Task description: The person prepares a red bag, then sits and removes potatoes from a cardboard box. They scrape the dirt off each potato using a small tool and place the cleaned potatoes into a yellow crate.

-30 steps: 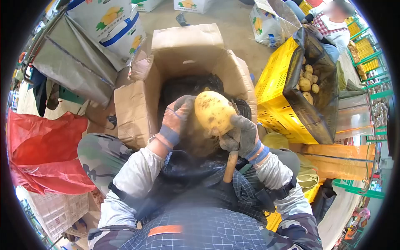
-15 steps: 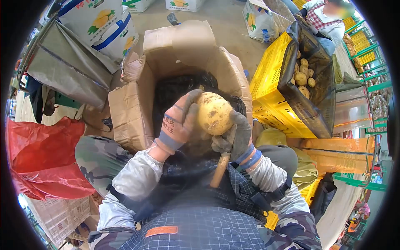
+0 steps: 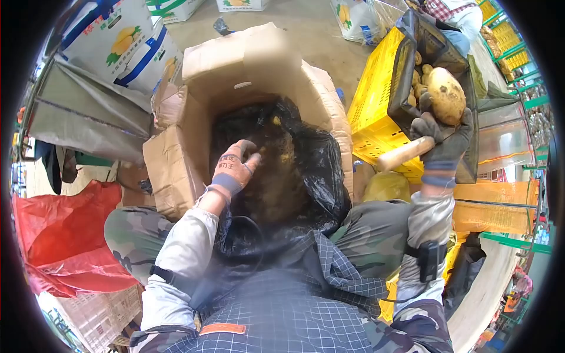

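Note:
My right hand (image 3: 442, 136), in a dark glove, is out over the yellow crate (image 3: 376, 97) and grips a large, dirt-specked potato (image 3: 446, 97). The same hand also holds a wooden handle (image 3: 406, 154), whose tool end is hidden by the fingers. Smaller potatoes (image 3: 417, 89) lie inside the crate's dark liner. My left hand (image 3: 235, 167), gloved in orange-pink, hovers over the cardboard box (image 3: 194, 135) with thumb and fingers apart and nothing between them. Black plastic (image 3: 321, 170) lines that box, with brownish soil-like contents blurred inside.
A red sheet (image 3: 65, 229) lies at the left, below a grey cloth-covered stand (image 3: 88, 117). Printed white cartons (image 3: 118, 41) stand behind it. Another person (image 3: 459, 15) sits beyond the crate. An orange mesh bundle (image 3: 497, 206) is at the right.
My right hand has carried the potato and wooden-handled tool from above the cardboard box rightward to over the yellow crate. My left hand has let go of the potato and moved lower over the box.

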A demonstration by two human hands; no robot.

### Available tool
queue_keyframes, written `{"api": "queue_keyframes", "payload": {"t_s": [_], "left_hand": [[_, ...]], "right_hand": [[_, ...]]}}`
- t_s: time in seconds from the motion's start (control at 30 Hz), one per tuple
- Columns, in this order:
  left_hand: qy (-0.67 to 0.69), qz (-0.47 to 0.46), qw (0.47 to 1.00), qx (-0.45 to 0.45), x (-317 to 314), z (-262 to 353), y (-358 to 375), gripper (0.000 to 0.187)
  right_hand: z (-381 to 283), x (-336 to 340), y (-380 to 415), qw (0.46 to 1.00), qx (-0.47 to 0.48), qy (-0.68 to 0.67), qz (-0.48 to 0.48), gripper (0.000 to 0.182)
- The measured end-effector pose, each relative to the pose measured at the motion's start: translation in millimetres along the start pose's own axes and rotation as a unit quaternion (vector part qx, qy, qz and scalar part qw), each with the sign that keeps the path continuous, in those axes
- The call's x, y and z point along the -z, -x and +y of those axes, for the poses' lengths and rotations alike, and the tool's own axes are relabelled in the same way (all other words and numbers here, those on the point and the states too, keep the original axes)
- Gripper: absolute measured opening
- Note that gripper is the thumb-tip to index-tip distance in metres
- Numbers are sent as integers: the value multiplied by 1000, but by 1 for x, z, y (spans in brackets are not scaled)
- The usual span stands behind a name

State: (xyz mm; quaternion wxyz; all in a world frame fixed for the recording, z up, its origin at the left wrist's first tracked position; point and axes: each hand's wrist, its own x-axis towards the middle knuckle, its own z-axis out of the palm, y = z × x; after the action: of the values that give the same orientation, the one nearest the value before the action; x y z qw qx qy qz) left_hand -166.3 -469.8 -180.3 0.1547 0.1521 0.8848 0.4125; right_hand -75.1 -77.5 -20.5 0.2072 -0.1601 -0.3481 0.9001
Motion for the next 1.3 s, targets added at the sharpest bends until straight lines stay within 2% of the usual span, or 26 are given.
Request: {"api": "queue_keyframes", "payload": {"t_s": [0.1, 0.13, 0.17, 0.23, 0.3, 0.33, 0.37, 0.4, 0.5, 0.6, 0.63, 0.7, 0.77, 0.87, 0.97, 1.07, 1.1, 1.17, 1.2, 1.23, 1.3], "left_hand": [[-134, -127, 977, 104, -16, -4, -19, 50], [-155, -154, 974, 65, -37, -36, -36, 65], [-153, -190, 967, 71, -54, -48, -51, 73], [-162, -203, 963, 66, -86, -59, -80, 76], [-153, -241, 958, 27, -131, -102, -124, 75], [-171, -210, 961, 53, -140, -90, -135, 77], [-202, -195, 955, 97, -156, -93, -153, 78], [-212, -125, 965, 88, -169, -99, -162, 78], [-345, -75, 933, 74, -195, -117, -201, 85], [-259, -90, 949, 158, -191, -92, -221, 77], [-346, -87, 930, 93, -214, -142, -240, 73], [-523, -48, 851, -29, -258, -235, -277, 66], [-474, -94, 873, 62, -271, -266, -310, 62], [-333, -77, 936, 83, -258, -247, -306, 61], [-185, -57, 976, 99, -228, -205, -289, 60], [-298, -97, 945, 99, -177, -95, -225, 59], [-184, -57, 978, 82, -174, -107, -220, 57], [46, 26, 998, 41, -184, -166, -210, 53], [362, -92, 920, 119, -170, -163, -210, 56], [302, -115, 944, 56, -158, -164, -191, 52], [183, -136, 971, -77, -86, -45, -126, 43]], "right_hand": [[-6, 24, -10, 992, -20, -32, 122, 77], [-6, 29, -10, 993, -17, -18, 114, 76], [-5, 35, -10, 994, -13, -4, 107, 75], [-1, 37, -7, 996, 0, 13, 87, 76], [5, 28, -5, 998, 6, 43, 53, 75], [15, 25, -6, 994, 38, 47, 91, 75], [17, 21, -6, 996, 28, 27, 83, 74], [20, 18, -6, 997, 18, 6, 76, 74], [20, -4, -1, 997, -63, -49, 3, 73], [21, -9, -7, 996, -81, -34, -10, 73], [22, -10, -8, 996, -86, -23, -10, 73], [24, -12, -7, 995, -93, -32, 3, 72], [25, -11, -9, 995, -98, -36, 1, 72], [24, -6, -11, 991, -113, -58, -29, 72], [24, -7, -10, 994, -96, -51, -29, 72], [26, -9, -6, 995, -92, -37, -25, 72], [26, -9, -5, 995, -95, -28, -24, 72], [27, -12, -3, 994, -104, -13, -21, 71], [30, -12, -2, 993, -107, -17, -39, 72], [32, -12, -3, 992, -111, -18, -57, 72], [36, -20, 4, 990, -116, -11, -81, 73]]}}
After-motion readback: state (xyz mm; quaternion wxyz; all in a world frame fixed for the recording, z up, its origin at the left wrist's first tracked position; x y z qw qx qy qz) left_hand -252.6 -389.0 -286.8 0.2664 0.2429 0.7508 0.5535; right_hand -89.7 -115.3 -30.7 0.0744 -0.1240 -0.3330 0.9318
